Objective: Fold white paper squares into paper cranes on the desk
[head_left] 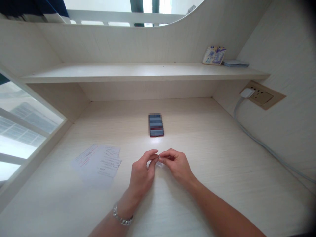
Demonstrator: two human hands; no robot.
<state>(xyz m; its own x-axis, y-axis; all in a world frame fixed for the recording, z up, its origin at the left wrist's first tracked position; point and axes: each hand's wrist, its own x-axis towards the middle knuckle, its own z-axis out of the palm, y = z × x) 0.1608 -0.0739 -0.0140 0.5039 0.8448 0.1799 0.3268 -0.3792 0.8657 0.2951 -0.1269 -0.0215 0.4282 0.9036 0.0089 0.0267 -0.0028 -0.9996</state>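
Close together over the desk, my left hand (pixel 143 169) and my right hand (pixel 178 164) both have thumb and fingers pinched on a small see-through plastic piece (pixel 160 163), perhaps a little bag. Most of it is covered by the fingertips, so its exact kind is not clear. Just beyond the fingers lies a dark phone (pixel 156 125) with a blurred-out screen. To the left of my left hand, several white paper sheets (pixel 96 164) with printed lines overlap on the desk. A silver chain bracelet (pixel 122 217) circles my left wrist.
A shelf (pixel 123 70) runs across the back of the pale desk (pixel 214 204). On it stand a small printed packet (pixel 214 55) and a flat stack (pixel 235 63). At right, a white plug (pixel 247 92) sits in a wall socket (pixel 265 95), its cable (pixel 261 143) trailing over the desk.
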